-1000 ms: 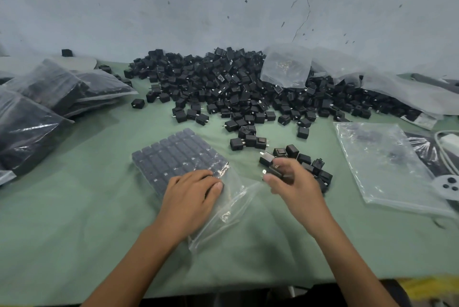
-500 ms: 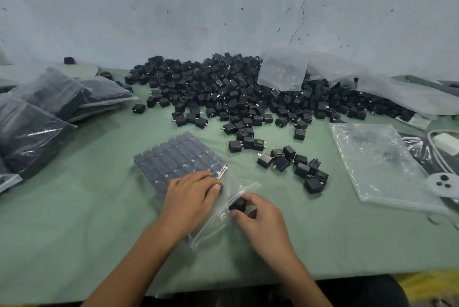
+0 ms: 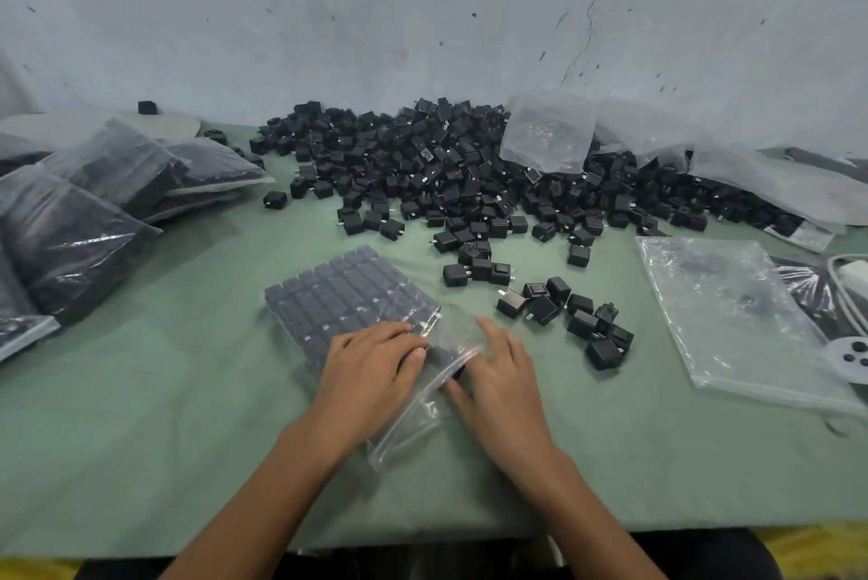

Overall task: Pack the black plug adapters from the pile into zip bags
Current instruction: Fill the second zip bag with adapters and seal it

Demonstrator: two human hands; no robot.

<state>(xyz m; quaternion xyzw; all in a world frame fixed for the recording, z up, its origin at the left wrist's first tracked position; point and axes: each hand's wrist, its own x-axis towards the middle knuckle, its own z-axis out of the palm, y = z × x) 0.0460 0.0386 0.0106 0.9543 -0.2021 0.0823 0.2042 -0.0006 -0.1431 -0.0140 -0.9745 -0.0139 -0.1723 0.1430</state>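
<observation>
Head camera, reading from the left edge: filled zip bags (image 3: 94, 203) lie stacked and slumped, glossy clear film over dark blocks of adapters. They rest on a matte green cloth table (image 3: 141, 438).

At lower centre I see the zip bag (image 3: 347, 297) in work, lying flat and slantwise. Its far part is tight over neat rows of square black adapters, and its near part is loose, wrinkled film. My left hand (image 3: 371, 368) lies palm down on the near rows, fingers loosely bent and pressing through the plastic, gripping nothing. Just right of it, at the bag's slack mouth, one black adapter (image 3: 458, 370) shows dimly through the film. My right hand (image 3: 502, 373) lies against it with fingers straight and spread wide, thumb at the bag's edge.

Behind the hands, along the wall, spreads the pile (image 3: 446, 175) of small, boxy black plug adapters, some showing metal prongs. A loose cluster (image 3: 577, 321) of them sits near the right hand's fingertips, apart from it.

Crumpled clear bags (image 3: 549, 138) lie over the pile's right part. An empty zip bag (image 3: 732, 321) lies flat at right, with a white cable (image 3: 845, 269) at the frame edge.
</observation>
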